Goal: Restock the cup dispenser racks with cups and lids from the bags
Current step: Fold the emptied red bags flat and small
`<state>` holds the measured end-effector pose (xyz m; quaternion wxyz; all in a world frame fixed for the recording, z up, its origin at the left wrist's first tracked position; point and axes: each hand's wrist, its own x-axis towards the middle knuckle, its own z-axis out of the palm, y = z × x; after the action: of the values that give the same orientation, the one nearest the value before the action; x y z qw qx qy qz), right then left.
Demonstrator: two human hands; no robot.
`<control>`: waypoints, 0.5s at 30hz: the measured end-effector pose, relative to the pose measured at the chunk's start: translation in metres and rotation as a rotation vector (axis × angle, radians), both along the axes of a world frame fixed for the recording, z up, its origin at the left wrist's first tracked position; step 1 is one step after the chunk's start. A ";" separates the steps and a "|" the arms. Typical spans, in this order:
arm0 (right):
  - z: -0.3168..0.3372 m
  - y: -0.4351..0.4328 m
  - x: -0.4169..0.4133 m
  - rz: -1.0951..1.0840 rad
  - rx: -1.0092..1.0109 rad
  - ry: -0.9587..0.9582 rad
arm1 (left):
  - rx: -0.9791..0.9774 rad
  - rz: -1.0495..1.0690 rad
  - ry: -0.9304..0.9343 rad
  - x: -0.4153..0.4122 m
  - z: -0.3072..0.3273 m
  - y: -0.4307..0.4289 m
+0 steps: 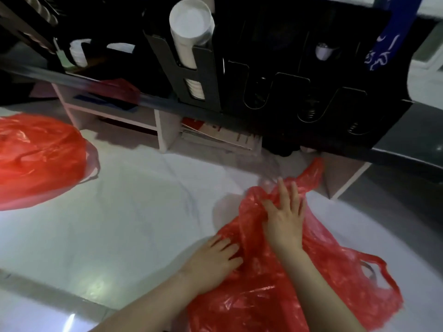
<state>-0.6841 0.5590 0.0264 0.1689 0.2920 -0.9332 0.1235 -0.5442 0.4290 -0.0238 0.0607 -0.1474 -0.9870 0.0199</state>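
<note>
A flattened red plastic bag [318, 279] lies on the white floor at the lower right. My left hand [213, 262] rests flat on its left edge, fingers spread. My right hand [285, 214] presses on the bag's crumpled upper part, fingers apart, thumb against a fold. I see no cups or lids in this bag. A black cup dispenser rack [275, 75] stands on a dark counter above. A stack of white cups [191, 27] fills its left slot. The slots to the right show bare springs.
A second, fuller red bag [40, 159] sits on the floor at the left. Under the counter are white shelves [163, 130] with papers and another red bag. A blue cloth [393, 37] hangs at the top right.
</note>
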 end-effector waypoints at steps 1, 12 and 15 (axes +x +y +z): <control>-0.005 0.009 -0.002 -0.029 0.046 -0.058 | 0.010 0.029 -0.063 0.001 0.000 -0.003; -0.036 0.092 0.019 -0.159 0.121 -0.294 | 0.829 0.479 -0.314 -0.031 0.021 -0.051; -0.041 0.098 0.027 -0.164 0.120 -0.312 | 0.854 0.623 -0.061 -0.051 0.032 -0.047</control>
<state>-0.6567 0.6573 -0.0143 0.0140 0.2016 -0.9745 0.0972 -0.5949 0.3818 0.0085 0.0778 0.1902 -0.9056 -0.3711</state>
